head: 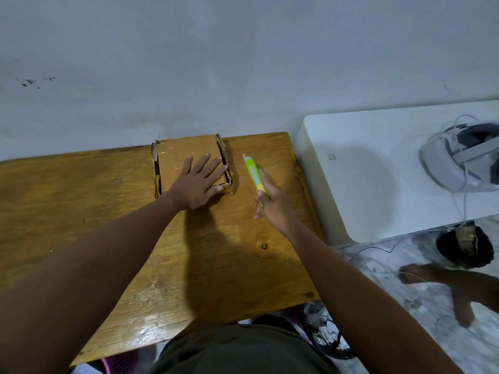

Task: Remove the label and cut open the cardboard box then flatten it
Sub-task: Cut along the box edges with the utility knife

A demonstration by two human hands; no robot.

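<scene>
Wooden table [108, 211], varnished, orange-brown, scuffed w/ a few dark knots, pushed up against a pale grey-blue wall [216, 63] that has some dark specks at upper left. To the right, just beside the table, a white surface [364, 171] w/ rounded corner; on it a white headset [459, 157] w/ strap & thin cable trailing off the edge. Floor [405, 292] at lower right is mottled grey-white; another person's head and arm show down there, partly cut off. Cardboard box [186, 152] sits at the far edge of the table, near the wall, approx centre of the view; it looks squashed low, top panel roughly flat, side flaps folded & crumpled along left & right edges. Left hand [198, 182] lies palm-down on the box top, fingers spread wide and straight, pressing on the near-right part of the panel; not gripping anything. Right hand [272, 203] is just right of the box, above the table, apart from the cardboard; it holds a green-and-yellow utility knife [253, 174], fingers wrapped loosely round the rear of the handle, index finger lying along its side, front end pointing away toward the wall. Can't tell if the blade is out.
</scene>
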